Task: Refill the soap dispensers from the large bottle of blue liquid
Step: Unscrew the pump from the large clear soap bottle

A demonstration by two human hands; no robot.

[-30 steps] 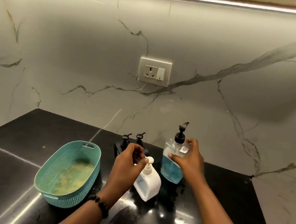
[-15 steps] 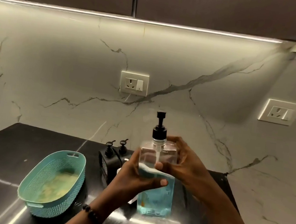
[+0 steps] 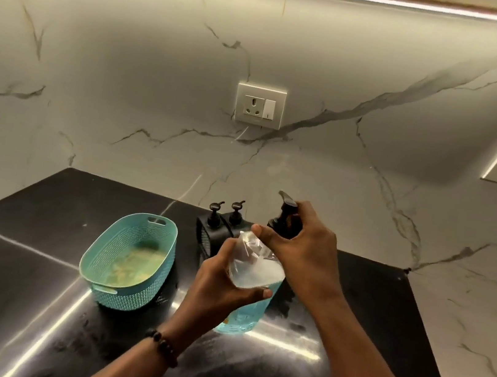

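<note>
A clear bottle of blue liquid [image 3: 255, 273] with a black pump top [image 3: 284, 218] is held above the black counter, about half full. My left hand [image 3: 220, 284] grips the bottle's body from the left. My right hand [image 3: 305, 251] is curled round the pump's collar at the bottle's neck. Behind the bottle stands a black holder with two black-pump dispensers [image 3: 223, 217]. The white dispenser seen earlier is hidden behind my hands.
A teal perforated basket [image 3: 130, 261] with yellowish contents sits on the black counter [image 3: 21, 251] to the left. Marble walls rise behind and to the right, with two wall sockets [image 3: 259, 105]. The counter ends at the right wall.
The bottle has tilted slightly toward me. My right hand has moved from the bottle's side up to the pump collar. The view has dropped a little.
</note>
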